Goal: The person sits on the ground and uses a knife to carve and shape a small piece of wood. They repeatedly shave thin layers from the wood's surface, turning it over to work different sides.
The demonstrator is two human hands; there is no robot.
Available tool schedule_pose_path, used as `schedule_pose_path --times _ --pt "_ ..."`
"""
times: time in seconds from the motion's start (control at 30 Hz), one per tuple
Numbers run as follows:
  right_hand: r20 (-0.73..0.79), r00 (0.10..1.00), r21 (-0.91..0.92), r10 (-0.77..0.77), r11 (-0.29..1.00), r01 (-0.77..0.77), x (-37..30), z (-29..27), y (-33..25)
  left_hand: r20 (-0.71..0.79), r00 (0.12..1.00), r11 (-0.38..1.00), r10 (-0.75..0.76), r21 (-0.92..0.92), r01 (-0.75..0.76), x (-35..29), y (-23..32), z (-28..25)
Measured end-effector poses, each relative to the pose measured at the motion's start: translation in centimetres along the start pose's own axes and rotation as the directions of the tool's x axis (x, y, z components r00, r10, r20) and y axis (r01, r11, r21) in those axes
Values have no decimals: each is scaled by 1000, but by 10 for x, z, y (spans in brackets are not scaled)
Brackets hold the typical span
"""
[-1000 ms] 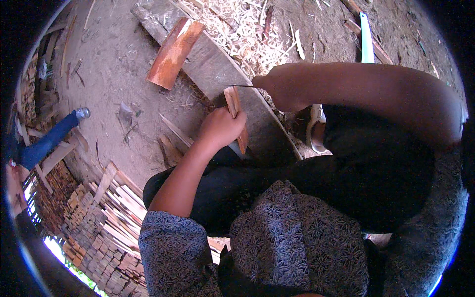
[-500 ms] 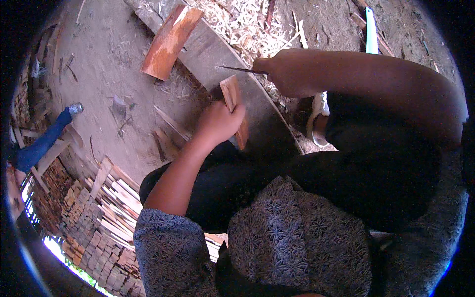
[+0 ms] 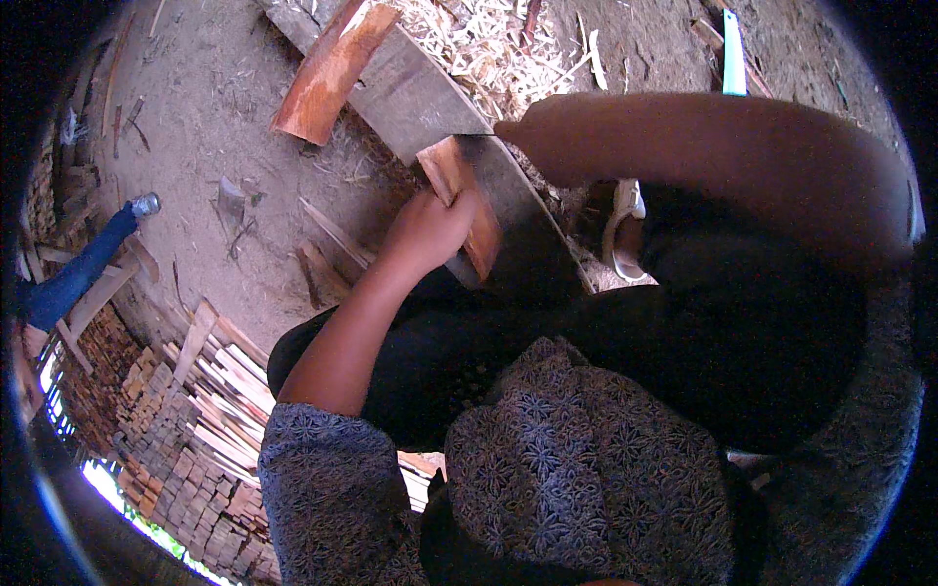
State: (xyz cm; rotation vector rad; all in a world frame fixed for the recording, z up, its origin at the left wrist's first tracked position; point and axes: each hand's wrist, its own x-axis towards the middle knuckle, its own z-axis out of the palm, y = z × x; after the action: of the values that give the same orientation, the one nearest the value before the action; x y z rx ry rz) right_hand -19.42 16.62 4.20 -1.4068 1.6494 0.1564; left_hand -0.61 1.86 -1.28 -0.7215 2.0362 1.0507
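My left hand [image 3: 430,232] is closed around the middle of a short, flat piece of reddish wood [image 3: 483,242], held slanting over a grey plank [image 3: 410,93]. My right hand [image 3: 543,142] is closed, with a thin dark knife blade [image 3: 477,135] sticking out to the left. That blade lies at the upper end of the wood piece; whether it cuts in cannot be seen. The knife's handle is hidden in the right hand. A thick, bark-brown split log [image 3: 334,73] leans across the plank's far part.
Pale wood shavings [image 3: 493,49] are heaped beyond the plank. A long light-blue strip [image 3: 733,54] lies far right. Stacked cut sticks [image 3: 230,391] and blocks [image 3: 200,498] fill the lower left. A blue cloth-covered shape with a silvery end [image 3: 83,269] juts in at left.
My right hand has moved slightly left and the knife blade now meets the wood's upper end. My left hand has tilted the wood piece, its upper end shifting left.
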Motion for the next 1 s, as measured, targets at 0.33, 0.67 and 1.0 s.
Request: schedule_pose_path --times 0.33,0.67,1.0 --pt "-209 974 101 -91 988 114 -13 4 11 -28 999 998 -23 -63 21 3 1 3" --pt "-80 997 209 22 978 -5 2 6 0 -41 999 1000 5 8 -5 -4 12 -2" --pt "-184 983 179 -30 982 63 17 19 22 78 987 988 -138 -65 143 -4 10 -5"
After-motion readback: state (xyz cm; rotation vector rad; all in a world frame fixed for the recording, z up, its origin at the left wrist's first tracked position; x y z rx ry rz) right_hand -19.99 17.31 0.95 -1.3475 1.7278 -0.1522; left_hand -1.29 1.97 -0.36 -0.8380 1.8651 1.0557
